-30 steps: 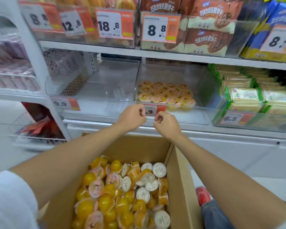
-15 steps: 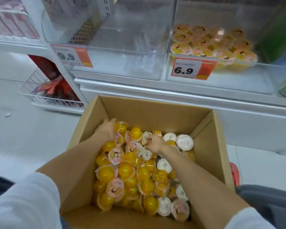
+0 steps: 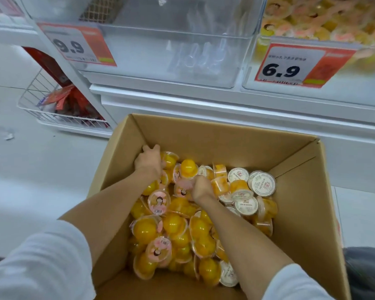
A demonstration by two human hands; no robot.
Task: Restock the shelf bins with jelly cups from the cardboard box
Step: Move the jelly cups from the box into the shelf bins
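An open cardboard box stands on the floor below the shelf, filled with yellow jelly cups, some with pink lids and some with white lids. My left hand is down in the pile at the box's far left, fingers curled over cups there. My right hand is in the middle of the pile, fingers curled round a pink-lidded cup. Above, the clear bin with the 6.9 tag holds several jelly cups. The clear bin with the 9.9 tag has no cups in it.
A white shelf base runs just behind the box. A white wire basket with red packets sits low at the left. Pale floor lies left of the box. Dark trouser fabric shows at the lower right.
Both hands came down from the 6.9 bin's front edge into the box. My view dropped and moved closer, and both hands now dig among the cups.
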